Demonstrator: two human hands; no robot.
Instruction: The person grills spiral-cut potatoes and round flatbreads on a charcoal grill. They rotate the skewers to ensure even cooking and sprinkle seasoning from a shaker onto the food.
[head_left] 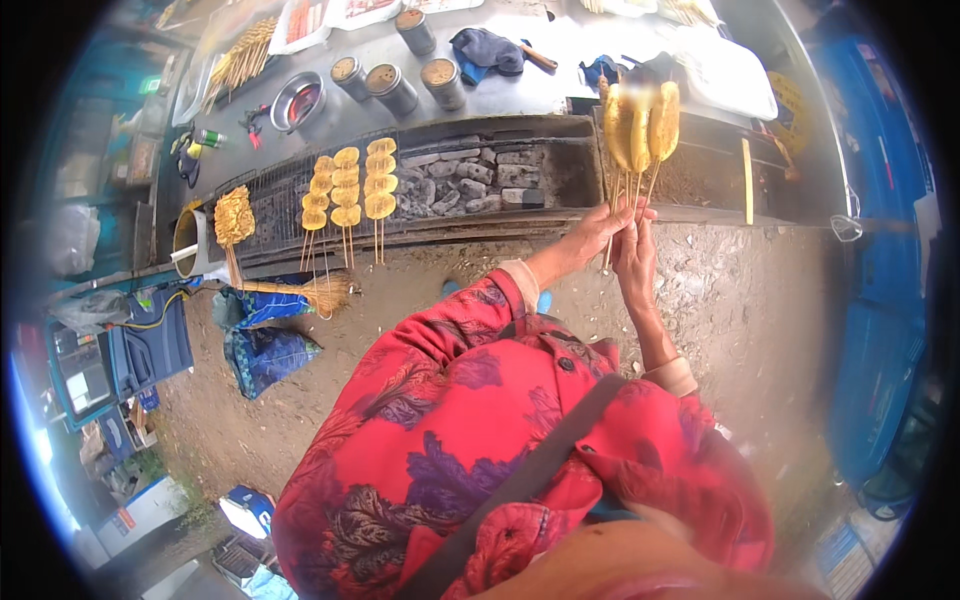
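Note:
In front of me, my left hand (592, 236) and my right hand (635, 255) are close together, both closed around the thin sticks of a bunch of skewers (640, 130). Long yellow-brown, sausage-like pieces sit upright on the sticks; their exact kind is unclear, and a blur covers the tops. The bunch stands over the right end of a long charcoal grill (570, 135). On the wire rack at left lie potato-slice skewers (345, 187), in several rows of yellow discs. Farther left on the grill is a skewer with a browned, crinkled piece (234, 217).
Grey charcoal (465, 180) fills the grill's middle. Behind stand several shaker tins (392, 90), a metal bowl (298, 102), a dark cloth (487, 50) and a tray of skewers (240, 65). A straw broom (325, 293) and blue bags (262, 355) are below the grill at left.

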